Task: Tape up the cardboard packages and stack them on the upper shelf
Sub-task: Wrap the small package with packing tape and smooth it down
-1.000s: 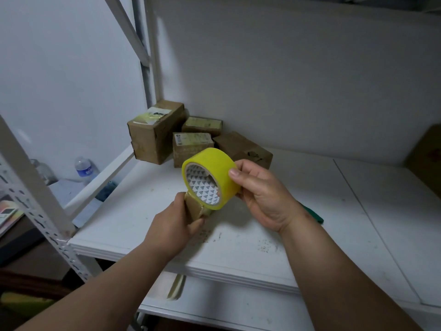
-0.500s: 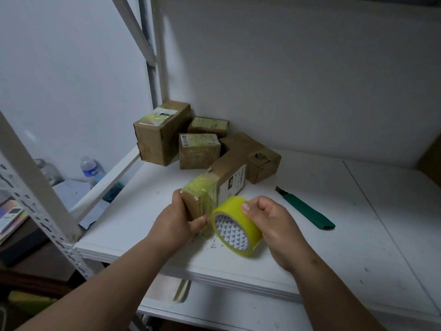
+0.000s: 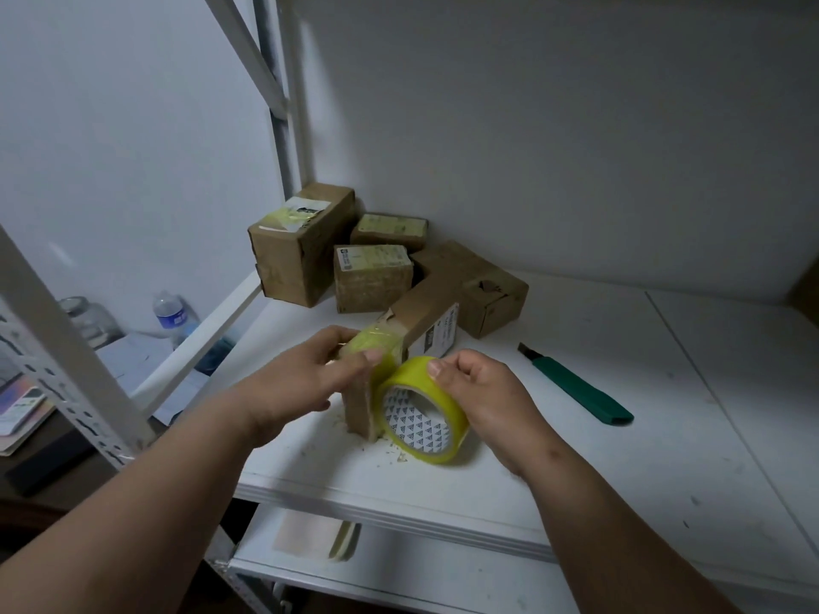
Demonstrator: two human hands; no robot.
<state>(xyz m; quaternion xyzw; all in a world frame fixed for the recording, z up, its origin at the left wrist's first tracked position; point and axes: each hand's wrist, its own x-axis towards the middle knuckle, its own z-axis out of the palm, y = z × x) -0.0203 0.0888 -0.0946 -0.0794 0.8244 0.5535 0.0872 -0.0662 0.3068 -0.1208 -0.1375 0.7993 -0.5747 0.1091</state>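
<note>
So the person's got the right hand (image 3: 481,403) curled over the yellow tape roll (image 3: 423,409), thumb on the rim, a firm grip with the roll standing on the shelf (image 3: 620,471) near its front edge. Right beside it the left hand (image 3: 306,378) lies with fingers mostly straight across the taped end of the long cardboard package (image 3: 412,339), pressing, not clutching. If it were me, I'd keep that left hand flat on the strip so it bonds, pull the roll taut round the corner, and not let it twist. The green cutter (image 3: 580,385) lies off toward the right side, easy reach for the cut. Farther in, four more boxes (image 3: 376,277) sit bunched in the back left corner.
</note>
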